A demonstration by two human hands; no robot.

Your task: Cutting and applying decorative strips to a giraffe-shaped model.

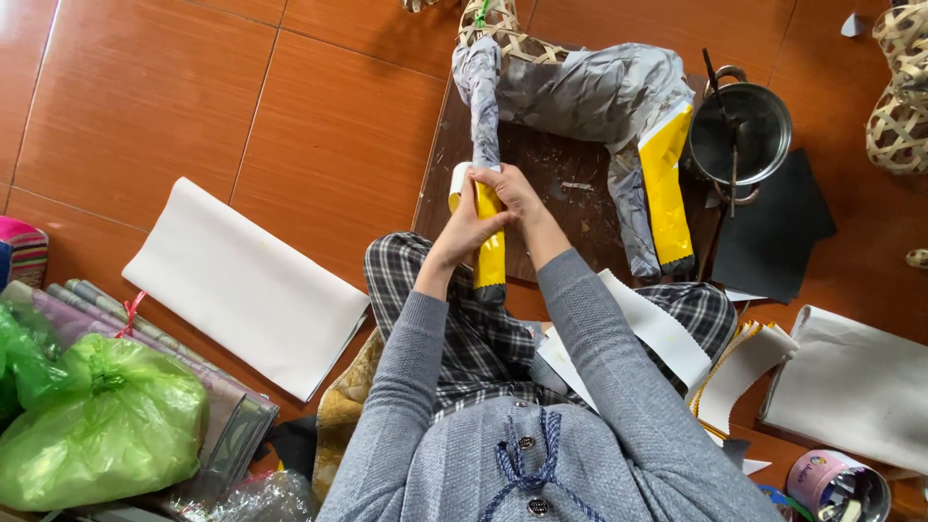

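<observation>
Both hands, left hand (462,230) and right hand (515,198), pressing yellow paper (490,253) around the bamboo figure's (580,92) front leg; rear leg already yellow, body only grey

Both hands joined at frame centre
Left hand (462,232) and right hand (515,196) press together, fingers curled in a closed grip, grey-sleeved forearms converging upward from the lower frame
</observation>
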